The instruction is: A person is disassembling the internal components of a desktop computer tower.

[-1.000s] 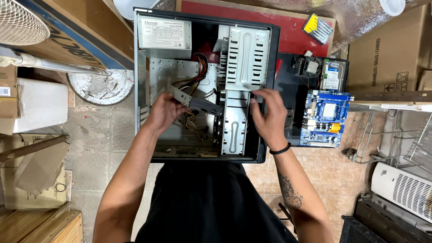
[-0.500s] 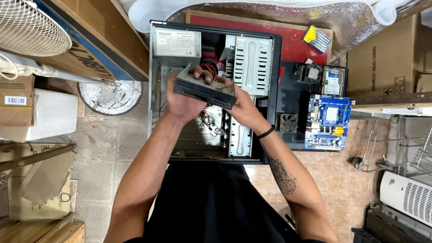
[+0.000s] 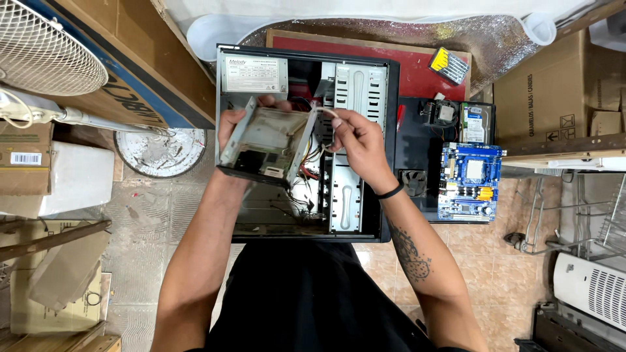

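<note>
An open black computer case (image 3: pixel 385 150) lies on the tiled floor, its power supply (image 3: pixel 255 75) at the top left and a metal drive cage (image 3: pixel 355 91) inside. Above the case, my left hand (image 3: pixel 229 127) holds up a grey metal drive unit (image 3: pixel 268 140), gripping its left side from behind. My right hand (image 3: pixel 355 143) pinches a thin pale cable (image 3: pixel 326 114) at the unit's right edge. A black band circles my right wrist. Loose coloured wires (image 3: pixel 306 173) hang in the case below the unit.
A blue motherboard (image 3: pixel 471 182), a hard drive (image 3: pixel 476 124), a small fan (image 3: pixel 412 182) and a screwdriver bit set (image 3: pixel 448 65) lie right of the case. Cardboard boxes (image 3: pixel 548 91) stand at right and left. A fan base (image 3: pixel 160 150) and white fan grille (image 3: pixel 39 45) sit left.
The drive unit has come out of the case and been turned over in my hands. My right hand has shifted from its edge to pinching a cable.
</note>
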